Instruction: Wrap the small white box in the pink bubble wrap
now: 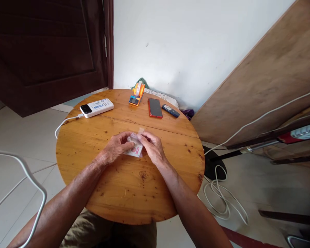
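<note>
A view from above of a round wooden table (134,196) standing on a pale tiled floor, with a person's two bare forearms reaching in from the bottom edge. At the far left a white cable (28,172) loops over the floor. On the table's far left part lies a white power bank (96,107), with a thin white charging lead (64,122) plugged into its left end and hanging off the table edge. Near the middle of the table, the left hand (116,148) rests low on the wood, its thumb and fingers pinching the left side of a small plastic packet (136,148). The packet is clear and crumpled, with red print, and it sits just above the tabletop between the two hands. Behind it, at the far edge, stands an orange and blue tape dispenser (137,93). The right hand (153,146) pinches the packet's right side, fingertips close to those of the left hand. Farther back lies a smartphone in a red case (155,107), screen up, and just beside it a small dark blue phone (170,110). On the floor to the right lies a coiled white cable (222,201), and a large wooden board (268,86) leans against the wall.
</note>
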Demonstrator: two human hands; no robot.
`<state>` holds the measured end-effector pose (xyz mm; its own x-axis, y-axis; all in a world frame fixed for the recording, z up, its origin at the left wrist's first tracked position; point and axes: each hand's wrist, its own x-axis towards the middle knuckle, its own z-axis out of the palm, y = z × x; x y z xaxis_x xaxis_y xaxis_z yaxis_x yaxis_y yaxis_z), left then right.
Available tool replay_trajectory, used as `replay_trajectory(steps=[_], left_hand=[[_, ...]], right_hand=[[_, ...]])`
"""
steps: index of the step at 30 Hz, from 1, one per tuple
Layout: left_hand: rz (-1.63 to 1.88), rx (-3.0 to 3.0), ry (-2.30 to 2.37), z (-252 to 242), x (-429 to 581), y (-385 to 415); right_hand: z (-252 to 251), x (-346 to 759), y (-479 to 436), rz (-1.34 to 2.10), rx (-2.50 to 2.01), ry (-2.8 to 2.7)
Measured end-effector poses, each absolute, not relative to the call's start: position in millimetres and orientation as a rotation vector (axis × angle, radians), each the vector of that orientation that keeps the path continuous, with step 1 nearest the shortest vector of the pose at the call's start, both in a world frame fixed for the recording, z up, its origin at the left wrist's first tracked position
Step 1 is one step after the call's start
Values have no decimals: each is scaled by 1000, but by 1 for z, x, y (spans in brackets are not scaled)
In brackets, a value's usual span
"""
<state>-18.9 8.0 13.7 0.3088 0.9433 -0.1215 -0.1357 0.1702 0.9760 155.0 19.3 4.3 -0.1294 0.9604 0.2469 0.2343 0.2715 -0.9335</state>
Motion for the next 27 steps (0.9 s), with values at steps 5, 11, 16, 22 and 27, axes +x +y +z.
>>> replay_trajectory(steps=[5, 11, 16, 22, 27], left_hand=[[935, 1183, 919, 11, -20, 9], [967, 1233, 969, 4, -20, 12], [990, 1332, 1108, -1, -18, 15], [1022, 1378, 1164, -1, -16, 16], [1049, 1365, 1200, 2, -15, 17]], right_hand=[[6, 154, 18, 773, -1096, -1620], [11, 154, 11, 766, -1046, -1670], [11, 154, 7, 740, -1030, -1717], [6, 154, 7, 612, -958, -1796], [5, 155, 7, 369, -936, -1904]])
